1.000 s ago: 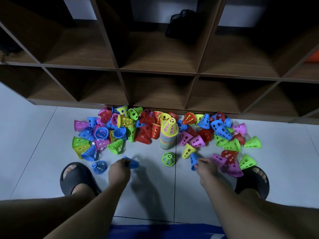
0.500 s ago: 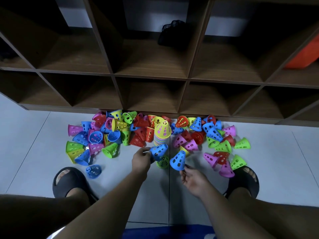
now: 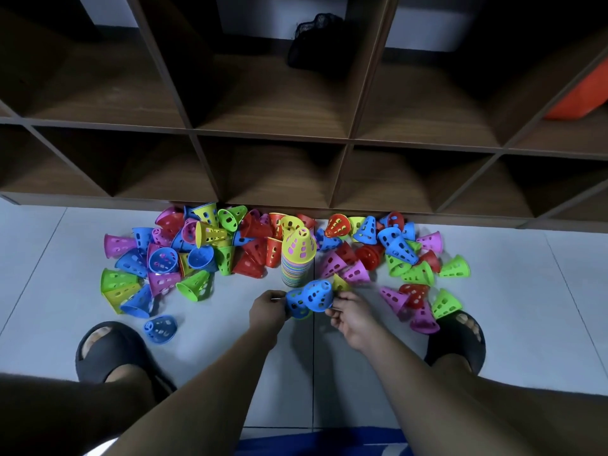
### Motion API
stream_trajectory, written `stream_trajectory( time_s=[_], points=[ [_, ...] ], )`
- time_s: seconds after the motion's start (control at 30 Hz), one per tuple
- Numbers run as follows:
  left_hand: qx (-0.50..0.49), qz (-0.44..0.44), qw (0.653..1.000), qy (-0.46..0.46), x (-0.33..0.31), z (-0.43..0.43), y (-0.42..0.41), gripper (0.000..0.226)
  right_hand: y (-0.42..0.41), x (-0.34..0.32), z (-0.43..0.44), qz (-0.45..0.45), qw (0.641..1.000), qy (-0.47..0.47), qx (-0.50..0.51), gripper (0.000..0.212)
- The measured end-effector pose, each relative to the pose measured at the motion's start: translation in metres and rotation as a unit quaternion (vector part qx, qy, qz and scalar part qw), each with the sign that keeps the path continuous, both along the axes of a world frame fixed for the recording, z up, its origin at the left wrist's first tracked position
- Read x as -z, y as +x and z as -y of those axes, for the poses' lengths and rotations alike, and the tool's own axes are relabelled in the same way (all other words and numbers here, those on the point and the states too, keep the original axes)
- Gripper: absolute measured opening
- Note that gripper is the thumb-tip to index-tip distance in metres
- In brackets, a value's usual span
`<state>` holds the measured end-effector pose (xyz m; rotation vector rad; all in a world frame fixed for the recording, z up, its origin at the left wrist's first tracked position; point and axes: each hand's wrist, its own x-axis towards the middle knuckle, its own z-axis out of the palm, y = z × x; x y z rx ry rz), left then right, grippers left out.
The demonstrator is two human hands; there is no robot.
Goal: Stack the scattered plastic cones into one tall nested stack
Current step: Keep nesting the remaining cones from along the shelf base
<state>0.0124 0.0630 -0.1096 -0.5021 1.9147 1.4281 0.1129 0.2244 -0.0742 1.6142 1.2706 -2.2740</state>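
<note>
A tall nested stack of cones (image 3: 297, 258), topped by a yellow one, stands on the floor in the middle of the pile. Just in front of it I hold two blue perforated cones together. My left hand (image 3: 268, 309) grips the left blue cone (image 3: 295, 301). My right hand (image 3: 350, 315) holds the right blue cone (image 3: 317, 295), which overlaps the left one. A green cone lies partly hidden beneath them. Scattered cones (image 3: 184, 255) in several colours lie left of the stack, with more loose cones (image 3: 399, 255) to its right.
A dark wooden cubby shelf (image 3: 273, 143) rises right behind the pile. My feet in black slippers, the left (image 3: 105, 348) and the right (image 3: 457, 337), flank the work area. A lone blue cone (image 3: 161, 329) lies by the left slipper. White floor tiles (image 3: 543, 307) extend to either side.
Each hand picked a blue cone off the floor and lifted it. The two hands have moved together, and the two blue cones now meet in front of the stack.
</note>
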Motion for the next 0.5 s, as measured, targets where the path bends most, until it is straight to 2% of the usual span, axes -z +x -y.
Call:
stream_trajectory(
  time_s=[0.17,0.3,0.4,0.5],
  points=[
    [0.024,0.044,0.999,0.019,0.012,0.011,-0.003,0.015,-0.005,0.013,0.001,0.028,0.999,0.021,-0.014,0.009],
    [0.052,0.056,0.997,0.019,0.014,0.028,-0.005,0.016,-0.004,0.023,-0.002,0.035,0.998,0.007,-0.052,0.006],
    [0.079,0.027,0.996,-0.017,0.016,0.050,-0.012,0.015,0.002,0.035,-0.012,0.076,0.993,0.054,-0.076,0.013],
    [0.133,-0.028,0.987,-0.082,0.017,0.077,-0.024,0.014,0.015,0.042,-0.037,0.116,0.987,0.114,-0.017,0.016]
  ],
)
